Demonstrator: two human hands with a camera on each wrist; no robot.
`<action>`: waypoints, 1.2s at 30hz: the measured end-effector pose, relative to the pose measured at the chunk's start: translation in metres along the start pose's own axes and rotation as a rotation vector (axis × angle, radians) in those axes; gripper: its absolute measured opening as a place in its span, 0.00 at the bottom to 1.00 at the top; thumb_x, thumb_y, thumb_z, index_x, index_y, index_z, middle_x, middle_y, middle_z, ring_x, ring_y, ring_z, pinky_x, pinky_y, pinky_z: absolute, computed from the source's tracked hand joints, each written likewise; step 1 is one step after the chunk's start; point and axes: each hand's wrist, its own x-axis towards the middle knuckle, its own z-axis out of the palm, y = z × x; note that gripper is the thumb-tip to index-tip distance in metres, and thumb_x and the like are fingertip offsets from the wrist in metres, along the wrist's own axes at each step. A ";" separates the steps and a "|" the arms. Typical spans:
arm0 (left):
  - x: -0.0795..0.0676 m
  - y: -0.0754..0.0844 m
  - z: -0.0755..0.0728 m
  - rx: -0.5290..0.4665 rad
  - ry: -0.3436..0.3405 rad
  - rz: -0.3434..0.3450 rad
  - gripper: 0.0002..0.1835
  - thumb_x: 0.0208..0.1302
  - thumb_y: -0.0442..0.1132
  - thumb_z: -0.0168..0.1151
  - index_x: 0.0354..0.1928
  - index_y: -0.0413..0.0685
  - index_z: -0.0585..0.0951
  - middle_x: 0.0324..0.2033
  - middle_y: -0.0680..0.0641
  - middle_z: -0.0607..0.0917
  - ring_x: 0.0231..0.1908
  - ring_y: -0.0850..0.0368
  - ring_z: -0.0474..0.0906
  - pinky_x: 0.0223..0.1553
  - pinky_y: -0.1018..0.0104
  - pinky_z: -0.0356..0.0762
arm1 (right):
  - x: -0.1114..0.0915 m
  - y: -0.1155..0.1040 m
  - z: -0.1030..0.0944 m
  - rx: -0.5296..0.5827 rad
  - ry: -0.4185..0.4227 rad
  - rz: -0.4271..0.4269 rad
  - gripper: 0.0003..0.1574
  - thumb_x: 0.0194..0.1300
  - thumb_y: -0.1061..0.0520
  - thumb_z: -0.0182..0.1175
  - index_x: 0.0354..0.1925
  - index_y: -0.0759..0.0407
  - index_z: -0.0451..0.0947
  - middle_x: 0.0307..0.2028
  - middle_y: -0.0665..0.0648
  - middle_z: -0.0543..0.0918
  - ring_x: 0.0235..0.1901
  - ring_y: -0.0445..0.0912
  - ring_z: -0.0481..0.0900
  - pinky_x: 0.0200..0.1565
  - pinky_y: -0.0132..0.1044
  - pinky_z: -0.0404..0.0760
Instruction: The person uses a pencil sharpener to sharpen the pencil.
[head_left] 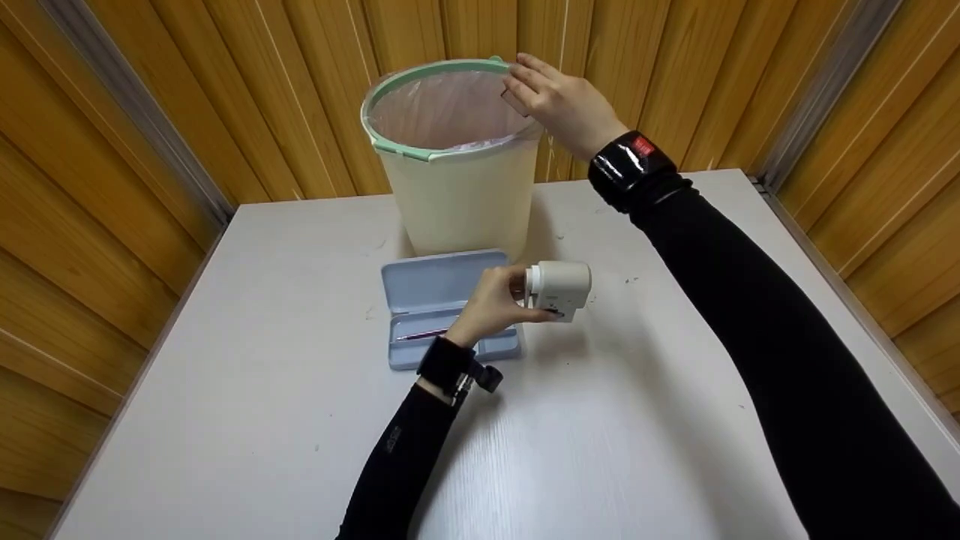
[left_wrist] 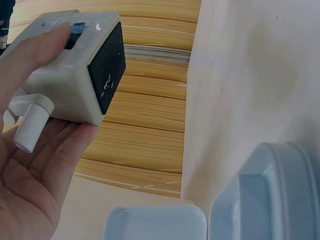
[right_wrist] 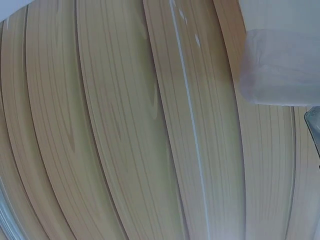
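My left hand (head_left: 491,304) grips a beige pencil sharpener (head_left: 564,285) above the table, beside the open pencil case. In the left wrist view, the thumb lies on top of the sharpener (left_wrist: 75,75), near its blue part, and fingers support it from below; its white crank handle (left_wrist: 32,127) and dark end face show. At the bin's right rim, my right hand (head_left: 559,105) holds a small see-through container (head_left: 514,103), mostly hidden by the fingers. Only an edge of that container (right_wrist: 314,125) enters the right wrist view.
A cream trash bin (head_left: 461,199) with a green rim and clear liner stands at the back of the table (head_left: 247,360). In front of it lies an open blue pencil case (head_left: 439,281) with a pencil (head_left: 421,334) inside. Wood-patterned walls (head_left: 315,97) surround the table.
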 end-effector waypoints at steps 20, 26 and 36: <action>0.000 0.000 -0.002 0.025 0.004 0.004 0.32 0.43 0.35 0.80 0.54 0.38 0.81 0.46 0.41 0.88 0.41 0.55 0.87 0.46 0.59 0.85 | -0.033 0.013 -0.001 0.977 0.186 0.823 0.35 0.53 0.67 0.71 0.61 0.67 0.75 0.60 0.64 0.79 0.62 0.51 0.78 0.61 0.32 0.75; 0.000 -0.002 -0.003 0.017 0.016 0.009 0.30 0.43 0.34 0.80 0.52 0.35 0.81 0.45 0.39 0.87 0.41 0.53 0.87 0.47 0.50 0.84 | -0.050 0.017 0.000 1.109 0.194 0.852 0.36 0.51 0.69 0.72 0.60 0.69 0.75 0.60 0.68 0.79 0.62 0.53 0.78 0.61 0.35 0.76; -0.001 -0.003 -0.006 0.025 0.022 0.021 0.31 0.43 0.35 0.80 0.53 0.35 0.81 0.45 0.40 0.88 0.42 0.54 0.87 0.44 0.68 0.84 | -0.094 0.011 0.010 1.181 0.154 0.855 0.35 0.51 0.68 0.73 0.59 0.69 0.77 0.57 0.66 0.82 0.57 0.48 0.81 0.58 0.33 0.78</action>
